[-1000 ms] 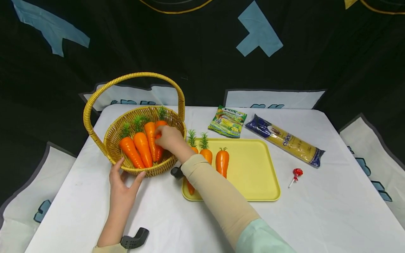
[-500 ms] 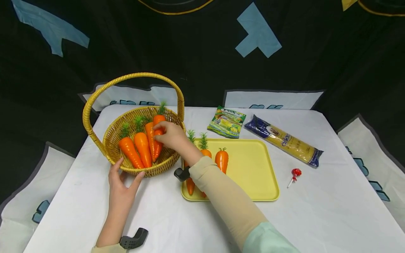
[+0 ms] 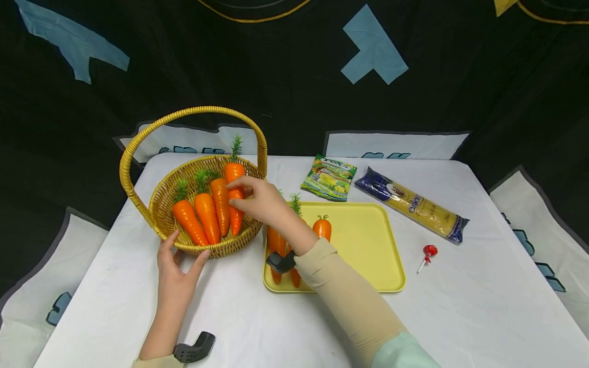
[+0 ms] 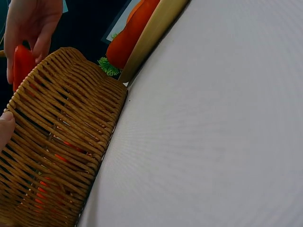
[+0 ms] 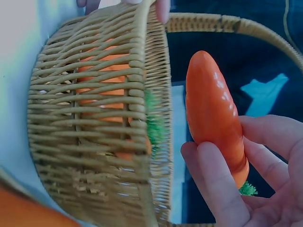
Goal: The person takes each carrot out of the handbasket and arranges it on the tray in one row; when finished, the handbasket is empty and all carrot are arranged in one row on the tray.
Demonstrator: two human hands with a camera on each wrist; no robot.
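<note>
My right hand (image 3: 262,200) pinches an orange carrot (image 3: 235,189) with a green leafy top between thumb and fingers. It holds the carrot over the right side of a wicker basket (image 3: 216,250) with a tall arched handle. In the right wrist view the carrot (image 5: 213,104) stands clear of the basket's rim, its tip bare. My left hand (image 3: 177,276) holds the basket's near rim, thumb (image 4: 5,128) at the edge in the left wrist view. Three more carrots (image 3: 207,217) lie inside the basket, leaning side by side.
A yellow tray (image 3: 368,245) right of the basket bears three carrots (image 3: 322,228), partly hidden by my right arm. Behind it lie a green packet (image 3: 329,177) and a pasta bag (image 3: 411,204). A red lollipop (image 3: 430,251) lies further right on the white-covered table (image 3: 460,306).
My right hand has drawn the carrot up and slightly right, away from the others in the basket, and its forearm has shifted right over the tray. The left hand stays at the rim.
</note>
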